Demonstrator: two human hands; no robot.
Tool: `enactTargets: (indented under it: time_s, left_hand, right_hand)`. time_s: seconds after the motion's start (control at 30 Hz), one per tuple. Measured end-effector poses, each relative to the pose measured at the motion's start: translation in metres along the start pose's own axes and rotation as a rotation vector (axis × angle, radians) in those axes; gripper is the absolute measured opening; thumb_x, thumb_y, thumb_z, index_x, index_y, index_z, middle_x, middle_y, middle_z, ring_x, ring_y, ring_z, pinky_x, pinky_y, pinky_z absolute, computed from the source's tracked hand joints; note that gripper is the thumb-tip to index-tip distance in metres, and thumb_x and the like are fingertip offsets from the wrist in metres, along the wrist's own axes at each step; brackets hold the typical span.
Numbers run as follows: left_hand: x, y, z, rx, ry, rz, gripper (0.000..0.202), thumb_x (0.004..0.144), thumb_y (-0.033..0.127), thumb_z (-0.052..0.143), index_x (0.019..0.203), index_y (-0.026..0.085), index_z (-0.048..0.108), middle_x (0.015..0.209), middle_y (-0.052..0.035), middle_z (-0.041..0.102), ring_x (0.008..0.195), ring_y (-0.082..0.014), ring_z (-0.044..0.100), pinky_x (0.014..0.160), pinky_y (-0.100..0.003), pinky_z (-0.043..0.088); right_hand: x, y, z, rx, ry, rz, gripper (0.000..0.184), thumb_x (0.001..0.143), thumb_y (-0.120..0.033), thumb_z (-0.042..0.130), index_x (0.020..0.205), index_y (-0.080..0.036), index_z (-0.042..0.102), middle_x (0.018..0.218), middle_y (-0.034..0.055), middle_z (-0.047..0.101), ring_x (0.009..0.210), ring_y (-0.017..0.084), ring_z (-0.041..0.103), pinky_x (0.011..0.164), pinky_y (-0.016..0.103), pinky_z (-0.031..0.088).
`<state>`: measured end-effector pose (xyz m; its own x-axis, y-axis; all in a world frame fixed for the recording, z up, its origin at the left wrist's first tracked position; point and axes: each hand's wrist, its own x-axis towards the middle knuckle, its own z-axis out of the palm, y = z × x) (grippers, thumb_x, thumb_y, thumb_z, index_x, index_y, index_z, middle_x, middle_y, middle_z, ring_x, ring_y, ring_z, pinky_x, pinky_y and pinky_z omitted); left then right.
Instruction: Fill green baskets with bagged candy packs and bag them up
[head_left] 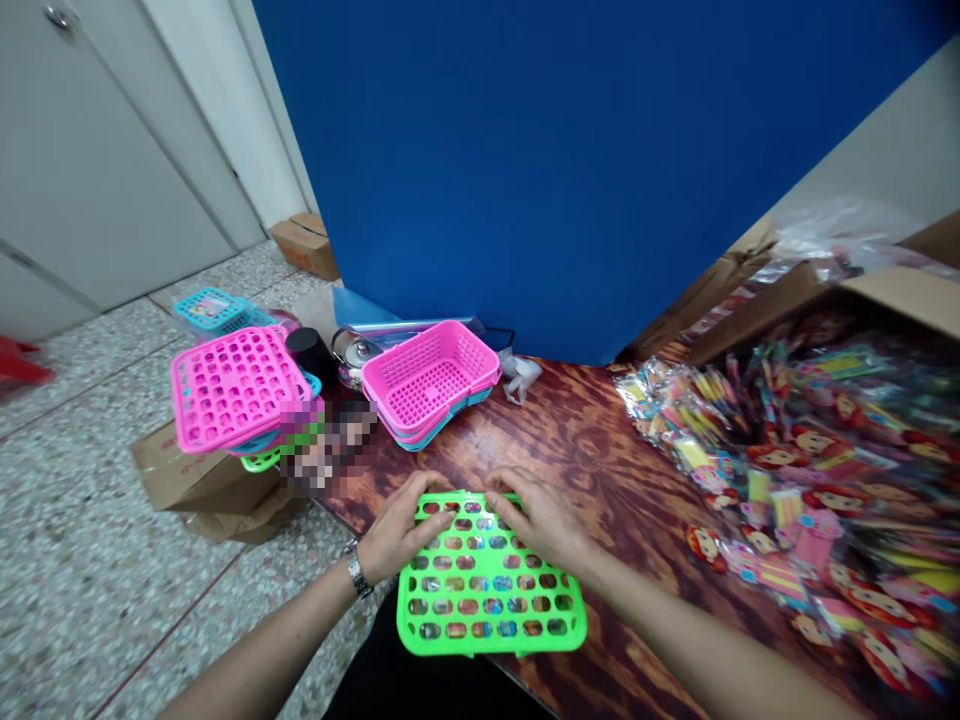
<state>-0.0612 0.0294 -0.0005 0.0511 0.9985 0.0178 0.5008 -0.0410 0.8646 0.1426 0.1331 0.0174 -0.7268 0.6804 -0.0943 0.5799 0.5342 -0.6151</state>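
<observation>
A bright green plastic basket with a perforated lid lies in front of me at the table's near edge. Colourful contents show through the holes, too small to name. My left hand grips the far left corner, thumb on the lid and fingers over the far edge. Around the far right side, my right hand holds it the same way, its fingertips partly hidden. Just beyond stands a stack of open baskets, a pink basket on top and a blue one below.
Pink lids are stacked at left above a cardboard box. A kettle and a black cylinder stand behind. At right, wrapped doll-decorated packets spill from a carton. A blue panel rises behind the table.
</observation>
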Motion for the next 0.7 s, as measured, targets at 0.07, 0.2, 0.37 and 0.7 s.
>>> enactTargets:
  time_s: [0.07, 0.2, 0.37, 0.7]
  left_hand:
    - [0.0, -0.001, 0.001, 0.0, -0.003, 0.012, 0.023, 0.09, 0.036, 0.048, 0.106, 0.021, 0.052, 0.098, -0.0037, 0.055, 0.092, -0.0175, 0.055, 0.082, -0.029, 0.044]
    - [-0.002, -0.004, 0.001, 0.101, -0.013, 0.039, 0.026, 0.092, 0.036, 0.044, 0.111, 0.021, 0.053, 0.097, -0.0041, 0.054, 0.092, -0.0166, 0.055, 0.081, -0.028, 0.046]
    - [0.004, -0.005, -0.007, 0.438, -0.139, 0.09, 0.038, 0.094, 0.037, 0.036, 0.129, 0.026, 0.044, 0.095, -0.005, 0.053, 0.085, -0.0178, 0.056, 0.073, -0.029, 0.047]
    - [0.008, 0.0, -0.008, 0.456, -0.167, 0.001, 0.032, 0.09, 0.041, 0.041, 0.11, 0.02, 0.054, 0.092, -0.0063, 0.051, 0.085, -0.0219, 0.052, 0.073, -0.034, 0.045]
  right_hand:
    - [0.0, 0.0, 0.0, -0.031, -0.012, 0.005, 0.023, 0.09, -0.036, 0.043, 0.089, -0.023, 0.062, 0.087, 0.0024, 0.063, 0.083, 0.016, 0.058, 0.071, 0.026, 0.041]
    - [0.0, 0.0, 0.001, -0.065, -0.037, 0.035, 0.026, 0.091, -0.037, 0.041, 0.086, -0.024, 0.062, 0.085, 0.0023, 0.062, 0.082, 0.016, 0.058, 0.069, 0.026, 0.041]
    - [0.005, 0.002, -0.001, -0.104, -0.083, 0.023, 0.027, 0.093, -0.036, 0.038, 0.086, -0.024, 0.061, 0.086, 0.0013, 0.063, 0.084, 0.017, 0.058, 0.071, 0.026, 0.04]
    - [0.0, 0.002, 0.007, -0.244, -0.024, -0.023, 0.03, 0.095, -0.037, 0.035, 0.091, -0.027, 0.063, 0.086, 0.0028, 0.062, 0.085, 0.017, 0.055, 0.075, 0.028, 0.039]
